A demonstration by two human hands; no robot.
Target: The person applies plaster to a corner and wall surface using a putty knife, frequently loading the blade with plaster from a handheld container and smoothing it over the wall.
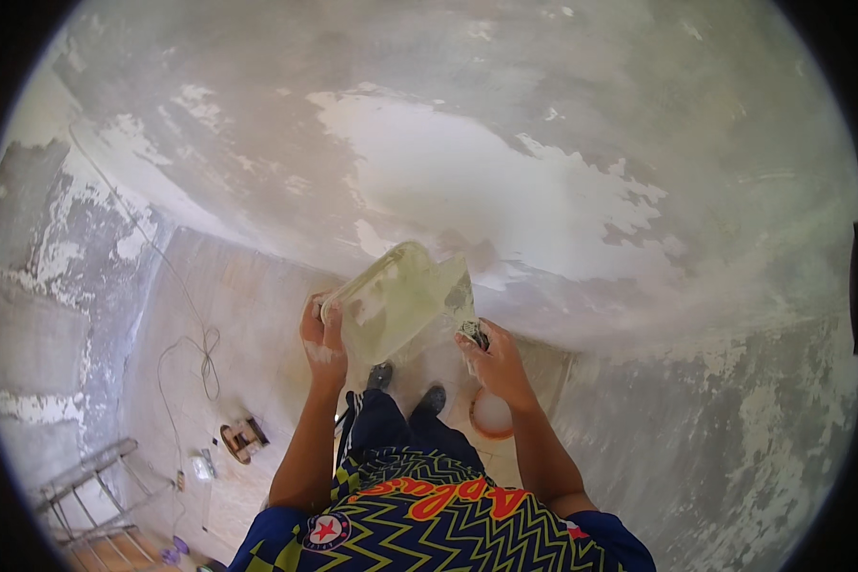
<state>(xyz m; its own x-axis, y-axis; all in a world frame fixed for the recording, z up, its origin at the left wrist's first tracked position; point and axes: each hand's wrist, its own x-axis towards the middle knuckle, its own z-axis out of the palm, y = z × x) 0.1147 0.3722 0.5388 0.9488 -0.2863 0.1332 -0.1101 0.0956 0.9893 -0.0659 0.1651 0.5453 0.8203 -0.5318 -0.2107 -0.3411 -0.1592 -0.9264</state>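
My left hand [324, 336], dusted with white, is closed on the near left edge of a pale yellow-green plastering board [381, 310]. The board is smeared with patches of putty and tilts up in front of me. In my right hand [493, 360] is the dark, putty-crusted handle of a putty knife [459, 286]. Its blade points up and meets or overlaps the board's right edge; I cannot tell whether they touch. Beyond both hands rises a grey wall [257, 114] with a large white patch of putty [458, 167].
A red-rimmed bucket [491, 415] of white material stands by my right forearm. On the floor at left lie a thin cable [208, 367], a brown spool-like object [244, 439] and a clear plastic item [203, 465]. A metal ladder or rack [95, 496] stands at lower left.
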